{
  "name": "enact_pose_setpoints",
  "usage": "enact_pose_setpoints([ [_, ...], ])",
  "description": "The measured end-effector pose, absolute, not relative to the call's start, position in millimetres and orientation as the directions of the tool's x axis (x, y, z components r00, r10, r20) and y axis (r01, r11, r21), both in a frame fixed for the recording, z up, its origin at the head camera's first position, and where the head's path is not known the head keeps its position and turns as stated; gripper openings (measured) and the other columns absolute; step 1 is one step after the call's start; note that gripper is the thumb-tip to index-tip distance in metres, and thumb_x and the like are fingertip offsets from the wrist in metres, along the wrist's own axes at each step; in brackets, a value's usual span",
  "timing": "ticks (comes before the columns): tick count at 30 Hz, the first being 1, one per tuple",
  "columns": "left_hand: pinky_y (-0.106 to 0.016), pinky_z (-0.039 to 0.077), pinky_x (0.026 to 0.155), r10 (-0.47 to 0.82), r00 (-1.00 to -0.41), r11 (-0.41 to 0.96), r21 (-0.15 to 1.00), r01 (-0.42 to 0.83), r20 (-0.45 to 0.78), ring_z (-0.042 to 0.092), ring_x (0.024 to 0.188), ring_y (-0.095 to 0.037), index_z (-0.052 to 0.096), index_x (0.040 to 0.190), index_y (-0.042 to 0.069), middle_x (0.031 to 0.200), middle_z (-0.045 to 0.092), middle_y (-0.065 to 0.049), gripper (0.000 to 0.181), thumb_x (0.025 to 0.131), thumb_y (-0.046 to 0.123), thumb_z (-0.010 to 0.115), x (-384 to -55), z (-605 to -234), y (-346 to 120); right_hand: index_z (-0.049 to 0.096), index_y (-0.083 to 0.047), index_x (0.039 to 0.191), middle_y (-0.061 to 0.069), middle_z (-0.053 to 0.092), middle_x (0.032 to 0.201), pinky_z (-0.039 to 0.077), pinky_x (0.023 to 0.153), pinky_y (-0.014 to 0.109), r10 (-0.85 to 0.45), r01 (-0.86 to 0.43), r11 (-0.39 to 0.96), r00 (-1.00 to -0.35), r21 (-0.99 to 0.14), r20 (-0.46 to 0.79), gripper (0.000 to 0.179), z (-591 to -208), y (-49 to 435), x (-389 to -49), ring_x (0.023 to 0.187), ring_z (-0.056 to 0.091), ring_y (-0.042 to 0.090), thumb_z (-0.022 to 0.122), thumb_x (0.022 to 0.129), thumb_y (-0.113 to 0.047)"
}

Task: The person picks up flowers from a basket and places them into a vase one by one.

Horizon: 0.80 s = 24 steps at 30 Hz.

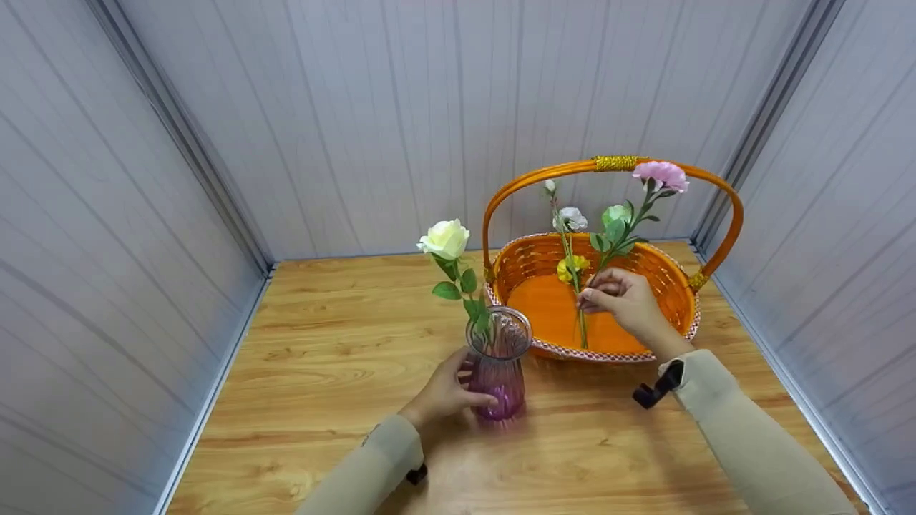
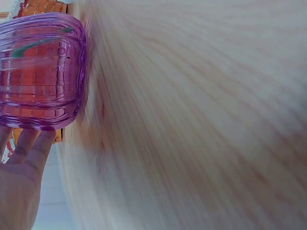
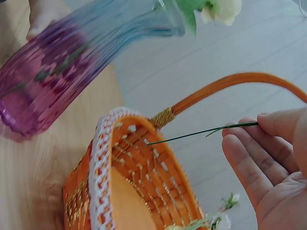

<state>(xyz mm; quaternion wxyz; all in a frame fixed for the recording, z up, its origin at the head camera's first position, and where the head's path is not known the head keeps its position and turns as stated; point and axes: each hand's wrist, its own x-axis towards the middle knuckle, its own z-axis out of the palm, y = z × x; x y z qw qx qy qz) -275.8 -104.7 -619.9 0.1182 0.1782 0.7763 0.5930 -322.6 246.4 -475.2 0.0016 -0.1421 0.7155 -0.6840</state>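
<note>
A clear glass vase (image 1: 499, 379), purple toward its base, stands upright on the table with a cream-white rose (image 1: 445, 239) in it. My left hand (image 1: 449, 386) holds the vase low on its side, thumb in front. In the left wrist view, fingers (image 2: 41, 148) touch the purple glass. Above the orange basket (image 1: 533, 304), my right hand (image 1: 624, 304) pinches a thin green stem (image 3: 201, 131) between thumb and fingers. That stem appears to lead up to a pink carnation (image 1: 660, 176); the hand hides part of it.
Inside the basket lean white flowers (image 1: 571, 219), a yellow flower (image 1: 570, 269) and a pale green-white bloom (image 1: 617, 214). The basket's tall arched handle (image 1: 547, 170) rises behind the right hand. Panel walls (image 1: 358, 129) enclose the wooden table (image 1: 343, 343) at the back and sides.
</note>
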Motion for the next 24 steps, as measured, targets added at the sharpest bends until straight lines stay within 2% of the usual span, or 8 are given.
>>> enact_pose_setpoints([
  [4, -0.058, 0.052, 0.120, 0.416, -0.909, 0.243, 0.961, 0.135, 0.023, 0.061, 0.138, -0.039, 0.051, 0.156, 0.016, 0.144, 0.060, -0.015, 0.090, 0.080, 0.023, 0.098, -276.7, -620.2, -105.3, 0.059, 0.020, 0.110, 0.004, 0.083, 0.090, 0.071, 0.079, 0.035, -0.201, -0.217, 0.034, -0.958, -0.976, 0.206, 0.022, -466.1, 240.9, -319.5, 0.081, 0.081, 0.015, 0.070, 0.103, 0.002],
  [8, -0.057, 0.053, 0.120, 0.420, -0.907, 0.245, 0.960, 0.137, 0.022, 0.062, 0.137, -0.038, 0.051, 0.156, 0.017, 0.144, 0.061, -0.014, 0.091, 0.080, 0.025, 0.099, -276.3, -619.9, -105.6, 0.060, 0.018, 0.110, 0.012, 0.084, 0.094, 0.071, 0.080, 0.037, -0.197, -0.232, 0.034, -0.955, -0.972, 0.221, 0.019, -456.8, 234.5, -314.7, 0.082, 0.081, 0.016, 0.068, 0.104, 0.003],
  [17, -0.058, 0.053, 0.120, 0.409, -0.912, 0.240, 0.962, 0.128, 0.019, 0.062, 0.137, -0.038, 0.051, 0.155, 0.021, 0.144, 0.061, -0.013, 0.091, 0.078, 0.027, 0.099, -275.6, -619.0, -105.1, 0.063, 0.010, 0.108, 0.004, 0.083, 0.092, 0.071, 0.079, 0.033, -0.178, -0.282, 0.002, -0.944, -0.959, 0.277, 0.009, -442.6, 217.4, -308.9, 0.083, 0.081, 0.016, 0.068, 0.104, 0.003],
  [24, -0.057, 0.055, 0.118, 0.411, -0.911, 0.246, 0.960, 0.131, 0.019, 0.063, 0.136, -0.039, 0.052, 0.154, 0.020, 0.144, 0.061, -0.013, 0.090, 0.078, 0.026, 0.100, -275.8, -618.7, -105.0, 0.060, 0.017, 0.109, 0.005, 0.083, 0.090, 0.071, 0.077, 0.032, -0.147, -0.318, -0.053, -0.935, -0.947, 0.322, 0.012, -433.8, 204.7, -305.7, 0.082, 0.081, 0.016, 0.066, 0.103, 0.009],
])
